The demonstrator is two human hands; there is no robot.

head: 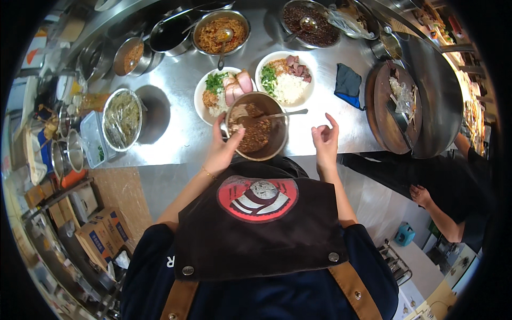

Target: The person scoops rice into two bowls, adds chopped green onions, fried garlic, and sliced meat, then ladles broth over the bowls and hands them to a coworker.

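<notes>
My left hand point(226, 141) grips the left rim of a metal pot point(283, 136) that holds a brown, grainy sauce and a spoon point(286, 114), its handle resting over the right rim. To the right of the pot, my right hand point(326, 138) is raised with its fingers curled, holding nothing. Behind the pot, a white bowl point(199, 100) contains sliced meat, chopped greens, minced topping and what looks like rice or noodles. Beside it stands a second white bowl point(308, 94) with diced dark meat, greens, an orange-brown topping and a white, crumbly food.
Along the back are a bowl of orange-brown food point(208, 34) with a ladle and a bowl of dark sauce point(290, 22). A film-covered bowl point(122, 120) is at left. A dark cloth point(347, 82) lies near a round chopping board with a cleaver point(400, 124). A co-worker's hand point(421, 196) shows at right.
</notes>
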